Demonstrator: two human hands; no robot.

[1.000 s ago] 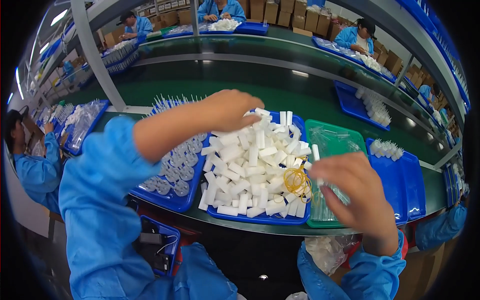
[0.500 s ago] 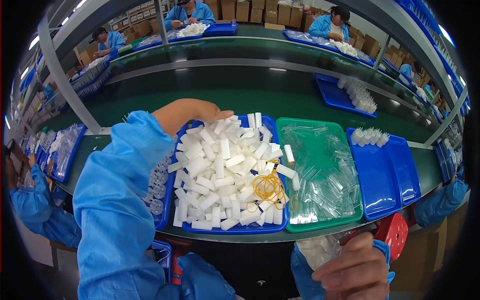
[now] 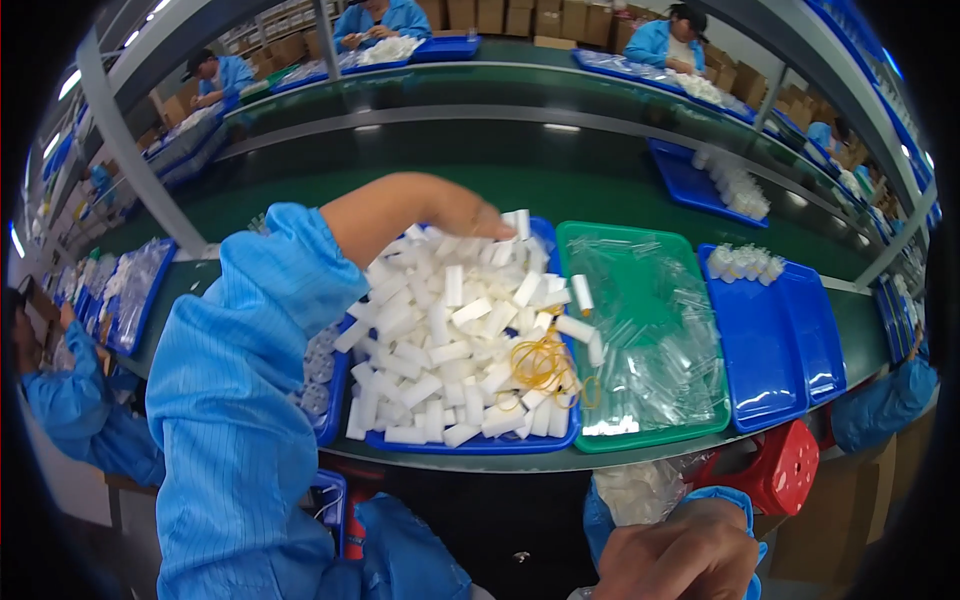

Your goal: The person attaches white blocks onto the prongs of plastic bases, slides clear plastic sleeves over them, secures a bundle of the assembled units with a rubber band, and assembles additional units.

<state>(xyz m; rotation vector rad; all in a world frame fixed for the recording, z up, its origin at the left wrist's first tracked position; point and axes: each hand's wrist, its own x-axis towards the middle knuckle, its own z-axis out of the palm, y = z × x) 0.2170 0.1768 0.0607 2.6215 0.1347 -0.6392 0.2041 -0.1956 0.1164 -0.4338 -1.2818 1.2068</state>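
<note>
A heap of small white foam-like blocks [image 3: 450, 350] fills a blue tray [image 3: 480, 447] in front of me. My left hand [image 3: 455, 212] bends over the far edge of the heap, touching the blocks by its thumb side. Its other fingers are hidden and smeared by motion. A tangle of yellow rubber bands [image 3: 538, 362] lies on the heap's right side. Low in front of my body, my right hand [image 3: 680, 555] is closed with its fingers curled; what it holds, if anything, is hidden.
Right of the blocks lies a green tray [image 3: 640, 238] of clear plastic tubes [image 3: 650, 370]. Beyond it is a blue divided tray [image 3: 760, 350] with capped pieces [image 3: 745, 263]. Below stands a red stool [image 3: 790, 468]. Co-workers sit across the green belt [image 3: 450, 165] and at both sides.
My left hand has moved right along the far edge of the heap. My right hand has dropped lower and its fingers have curled in. The view has shifted slightly.
</note>
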